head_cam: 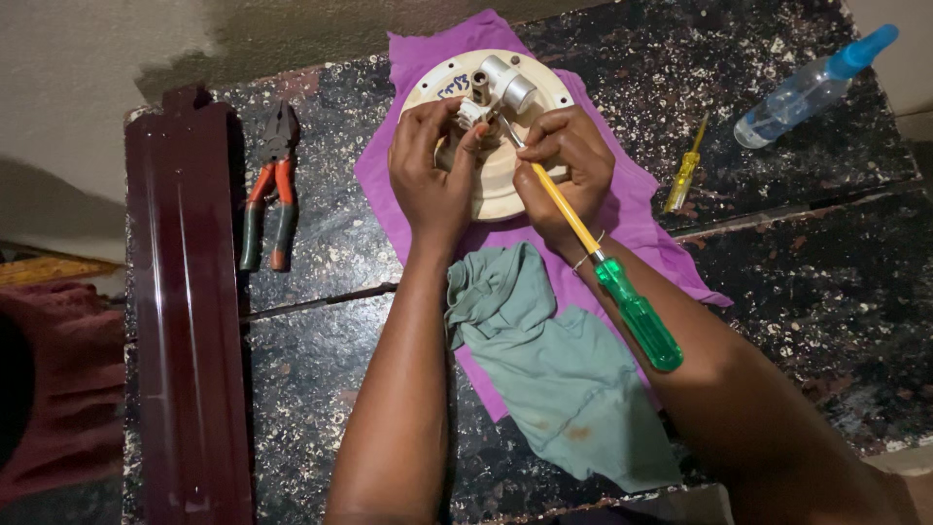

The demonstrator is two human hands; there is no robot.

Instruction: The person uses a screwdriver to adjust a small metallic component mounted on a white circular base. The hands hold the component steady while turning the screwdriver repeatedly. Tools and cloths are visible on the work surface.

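A round cream plate-like part (501, 190) with a silver metal cylinder (508, 84) on top lies on a purple cloth (637, 209). My left hand (432, 175) grips a small white fitting (473, 114) near the middle of the part. My right hand (564, 170) holds a long screwdriver (603, 262) by its yellow shaft, tip at the fitting, green handle trailing back over my forearm.
A green rag (559, 374) lies on the speckled dark table (797, 282) between my arms. Orange-handled pliers (270, 190) rest at the left beside a long dark red panel (185, 311). A small yellow screwdriver (685, 170) and a clear bottle with blue cap (812, 87) lie at the right.
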